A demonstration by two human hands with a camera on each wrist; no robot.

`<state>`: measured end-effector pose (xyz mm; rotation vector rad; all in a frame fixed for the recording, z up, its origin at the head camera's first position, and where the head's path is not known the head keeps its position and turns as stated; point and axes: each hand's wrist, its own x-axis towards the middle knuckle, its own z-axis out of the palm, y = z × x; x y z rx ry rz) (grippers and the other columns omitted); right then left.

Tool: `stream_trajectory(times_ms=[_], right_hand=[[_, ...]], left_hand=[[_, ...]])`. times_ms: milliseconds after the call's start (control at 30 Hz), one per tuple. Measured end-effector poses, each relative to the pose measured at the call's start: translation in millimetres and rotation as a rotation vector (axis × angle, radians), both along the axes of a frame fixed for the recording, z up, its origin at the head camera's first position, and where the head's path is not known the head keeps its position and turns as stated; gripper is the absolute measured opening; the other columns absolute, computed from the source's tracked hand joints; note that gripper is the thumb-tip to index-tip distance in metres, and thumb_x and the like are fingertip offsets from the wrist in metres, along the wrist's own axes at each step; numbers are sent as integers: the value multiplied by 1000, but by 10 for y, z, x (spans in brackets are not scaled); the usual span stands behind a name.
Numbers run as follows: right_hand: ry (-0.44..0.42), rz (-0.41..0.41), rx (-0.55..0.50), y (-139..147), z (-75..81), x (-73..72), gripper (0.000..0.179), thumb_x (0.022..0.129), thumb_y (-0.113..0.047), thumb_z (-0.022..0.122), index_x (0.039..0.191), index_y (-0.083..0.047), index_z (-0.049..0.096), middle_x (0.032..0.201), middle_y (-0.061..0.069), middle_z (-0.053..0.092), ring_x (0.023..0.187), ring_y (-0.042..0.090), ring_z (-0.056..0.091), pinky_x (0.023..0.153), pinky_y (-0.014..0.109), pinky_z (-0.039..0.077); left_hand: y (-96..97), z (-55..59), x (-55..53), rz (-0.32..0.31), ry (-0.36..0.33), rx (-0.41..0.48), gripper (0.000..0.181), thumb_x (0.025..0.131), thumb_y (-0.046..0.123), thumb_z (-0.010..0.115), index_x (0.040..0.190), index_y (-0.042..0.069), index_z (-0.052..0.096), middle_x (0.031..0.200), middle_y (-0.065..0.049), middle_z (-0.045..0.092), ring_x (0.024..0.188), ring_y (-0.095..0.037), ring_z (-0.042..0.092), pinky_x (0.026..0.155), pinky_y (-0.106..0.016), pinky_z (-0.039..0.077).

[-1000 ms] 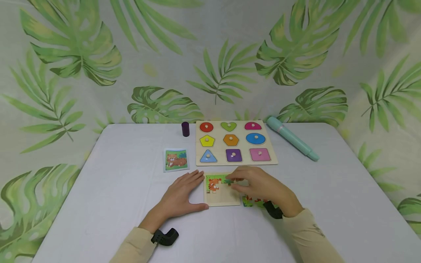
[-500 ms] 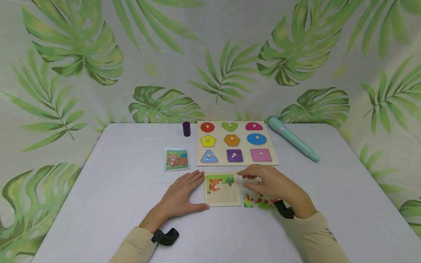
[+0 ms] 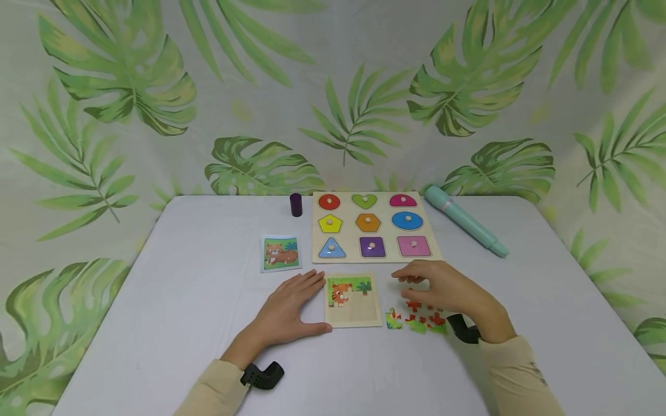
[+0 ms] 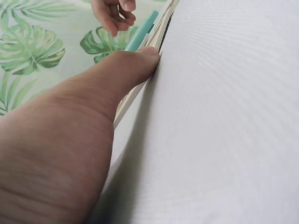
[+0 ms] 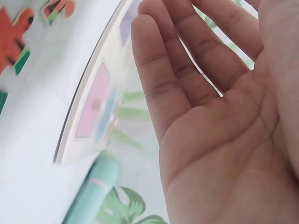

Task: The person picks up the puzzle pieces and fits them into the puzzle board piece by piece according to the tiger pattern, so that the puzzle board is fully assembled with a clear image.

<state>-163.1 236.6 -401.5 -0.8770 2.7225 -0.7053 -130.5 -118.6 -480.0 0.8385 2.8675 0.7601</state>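
Observation:
In the head view a small wooden jigsaw tray [image 3: 354, 318] lies at the middle of the table, with a tiger's head and a green strip with a plant fitted along its top. My left hand [image 3: 285, 309] rests at its left side, fingertips by the upper corner and thumb at the lower one. In the left wrist view the thumb [image 4: 126, 65] touches the tray's edge. Over the loose puzzle pieces [image 3: 416, 321] right of the tray hovers my right hand [image 3: 442, 289], fingers relaxed and holding nothing. Its palm [image 5: 219, 140] shows bare in the right wrist view.
Behind the tray lies a shape-knob board [image 3: 346, 234] with several coloured shapes. A tiger picture card [image 3: 281, 253] is at the left, a dark purple cylinder [image 3: 296, 205] behind it. A mint-green tube-like stick [image 3: 465, 221] lies at the back right.
My right hand has let go of the plant piece at the tray's upper right and moved right, over the loose pieces, uncovering more of them. The left hand stays at the tray.

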Motion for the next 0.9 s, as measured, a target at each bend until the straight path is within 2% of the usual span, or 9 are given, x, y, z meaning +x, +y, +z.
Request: stream_trajectory(times_ms=[400, 633, 900], right_hand=[[-63, -25, 18, 152, -59, -61, 37, 90, -21, 81, 125, -11, 73, 118, -1, 74, 104, 18, 65, 91, 42, 61], [-74, -20, 30, 197, -72, -65, 38, 89, -20, 82, 125, -10, 74, 119, 0, 74, 104, 18, 67, 86, 37, 60], [-113, -44, 38, 226, -114, -80, 41, 88, -24, 84, 126, -13, 74, 120, -2, 73, 104, 17, 65, 90, 37, 60]], left_hand=[[2, 13, 6, 2, 0, 0, 98, 83, 68, 73, 157, 11, 44, 166, 1, 36, 157, -19, 26, 128, -46, 23], [3, 8, 4, 2, -2, -4, 98, 83, 69, 72, 157, 11, 44, 167, 1, 36, 157, -19, 26, 128, -47, 23], [0, 2, 2, -1, 2, -3, 98, 83, 69, 72, 157, 12, 44, 167, 1, 36, 157, -19, 26, 128, -46, 23]])
